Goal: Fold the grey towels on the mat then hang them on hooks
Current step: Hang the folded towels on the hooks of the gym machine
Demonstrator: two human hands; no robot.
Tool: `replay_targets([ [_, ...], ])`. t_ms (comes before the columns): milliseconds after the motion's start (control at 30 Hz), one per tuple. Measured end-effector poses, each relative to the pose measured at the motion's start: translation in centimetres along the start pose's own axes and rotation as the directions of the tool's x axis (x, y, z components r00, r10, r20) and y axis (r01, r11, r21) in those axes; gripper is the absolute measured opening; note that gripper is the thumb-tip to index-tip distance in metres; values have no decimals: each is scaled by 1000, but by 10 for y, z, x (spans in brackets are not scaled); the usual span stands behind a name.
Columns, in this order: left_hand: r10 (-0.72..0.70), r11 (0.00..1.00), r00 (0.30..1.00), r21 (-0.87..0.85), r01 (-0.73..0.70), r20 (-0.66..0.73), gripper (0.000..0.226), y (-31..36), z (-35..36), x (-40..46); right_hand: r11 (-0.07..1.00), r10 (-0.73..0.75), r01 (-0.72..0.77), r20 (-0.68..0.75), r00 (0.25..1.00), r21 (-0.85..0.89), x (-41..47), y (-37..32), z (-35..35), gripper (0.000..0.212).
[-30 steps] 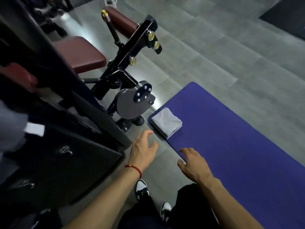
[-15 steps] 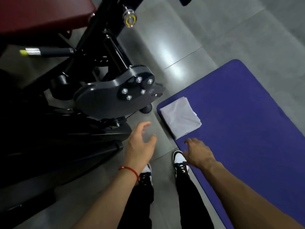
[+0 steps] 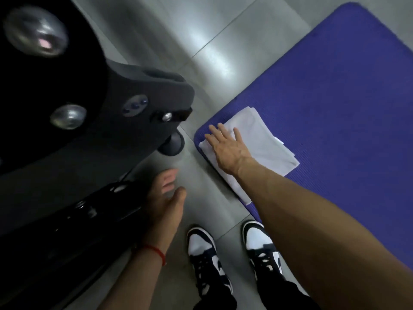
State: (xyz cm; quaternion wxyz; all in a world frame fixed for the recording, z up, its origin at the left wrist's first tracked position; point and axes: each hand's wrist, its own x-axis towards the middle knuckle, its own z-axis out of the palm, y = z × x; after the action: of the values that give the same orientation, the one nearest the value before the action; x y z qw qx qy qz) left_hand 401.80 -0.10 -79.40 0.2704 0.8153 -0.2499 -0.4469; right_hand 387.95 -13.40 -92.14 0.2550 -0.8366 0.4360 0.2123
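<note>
A folded light grey towel point(image 3: 266, 142) lies on the near left corner of the purple mat point(image 3: 335, 104). My right hand point(image 3: 225, 148) reaches over the towel's left part with its fingers spread and straight, and it covers that end of the cloth. My left hand point(image 3: 165, 195) hangs over the grey floor to the left of the mat, fingers loose and holding nothing. No hooks are in view.
A black gym machine point(image 3: 89, 121) with a rubber foot point(image 3: 172, 144) fills the left side, close to my left hand. My two black and white shoes point(image 3: 205, 253) stand on the grey tiled floor point(image 3: 201, 41) at the mat's near edge.
The view has dropped lower and closer to the floor. My right hand has moved forward from the mat's edge onto the folded towel. My left hand stays beside the machine.
</note>
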Motion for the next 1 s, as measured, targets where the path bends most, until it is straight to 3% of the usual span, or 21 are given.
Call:
replay_targets([
  [100,-23,999,999,33,22,28,41,-18,7,15,995,-24,30,61,998,-99,25,6,13,55],
  [200,-31,996,999,79,28,42,39,-25,11,21,978,-88,76,-54,995,-192,30,9,16,52],
  [300,-56,996,997,71,52,58,39,-15,18,16,978,-158,124,-210,965,-166,18,13,13,20],
  [400,-85,994,992,76,78,96,43,3,19,-3,992,-126,121,-225,966,-32,-20,18,-2,19],
  [567,-68,989,983,143,43,168,37,46,5,-59,984,-176,179,-222,959,-4,-122,12,-54,15],
  [700,-68,962,955,274,-14,288,53,75,-13,-117,972,-124,165,-235,964,165,-211,-5,-80,32],
  [833,-82,947,901,316,-64,427,58,106,-50,-191,815,-132,259,-268,954,519,-297,-49,-121,19],
  [933,-3,932,901,328,-154,433,39,118,-93,-249,717,-164,315,-289,943,622,-357,-92,-148,17],
  [1000,20,929,912,330,-169,410,27,112,-127,-287,706,-248,383,-298,922,596,-392,-122,-155,17],
])
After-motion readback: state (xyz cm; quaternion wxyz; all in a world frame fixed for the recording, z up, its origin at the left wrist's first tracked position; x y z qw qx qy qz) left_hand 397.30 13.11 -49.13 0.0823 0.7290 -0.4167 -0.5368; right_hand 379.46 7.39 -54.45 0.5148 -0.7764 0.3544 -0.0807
